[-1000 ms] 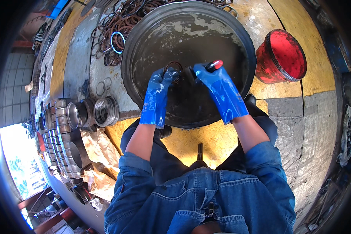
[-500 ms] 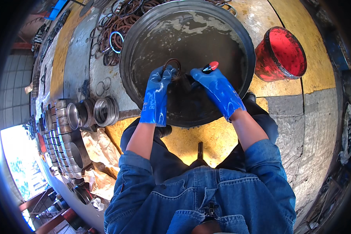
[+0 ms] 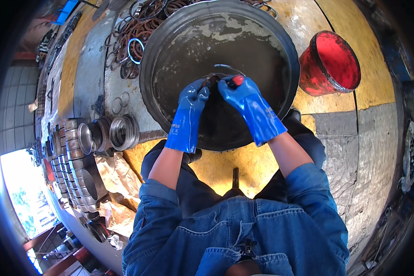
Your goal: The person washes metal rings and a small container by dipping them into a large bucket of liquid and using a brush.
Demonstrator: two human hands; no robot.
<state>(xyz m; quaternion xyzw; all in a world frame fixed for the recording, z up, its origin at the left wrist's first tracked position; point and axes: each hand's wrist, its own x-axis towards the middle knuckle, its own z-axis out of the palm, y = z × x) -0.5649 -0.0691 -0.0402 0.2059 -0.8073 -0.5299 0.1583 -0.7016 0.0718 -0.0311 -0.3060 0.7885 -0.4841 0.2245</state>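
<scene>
Dark ring (image 3: 213, 77): held over the middle of a wide black basin (image 3: 147, 69), between both hands, clear of the basin's rim. Height above the murky liquid (image 3: 225, 50): cannot tell.

Left hand (image 3: 193, 95), blue-gloved: thumb and fingers pinched on the ring. Right hand (image 3: 239, 92), gloved alike: closed firmly round a red-tipped handle (image 3: 237, 80), red end toward the camera. Far end of the handle: hidden by the glove. Contact between tool and ring: cannot tell. Hands near each other, with a narrow dark gap between fingertips. Thin bright arc (image 3: 230, 67) just beyond the right fingers; same ring or another: cannot tell.

Liquid: dark, with pale patches toward the far side of the basin.

To the left, beyond the basin: heap of brown and black rings (image 3: 145, 32), with one blue-white glinting ring (image 3: 129, 48) at its near edge. Nearer, on grey sheeting: two thin loose rings (image 3: 120, 103), then a bundle of silvery rings (image 3: 124, 131). Farther left: rows of metal sleeves (image 3: 76, 161), beside crumpled brown paper (image 3: 117, 170).

To the right: red bucket (image 3: 315, 71), dark-stained, near the basin on yellow flooring (image 3: 377, 83).
</scene>
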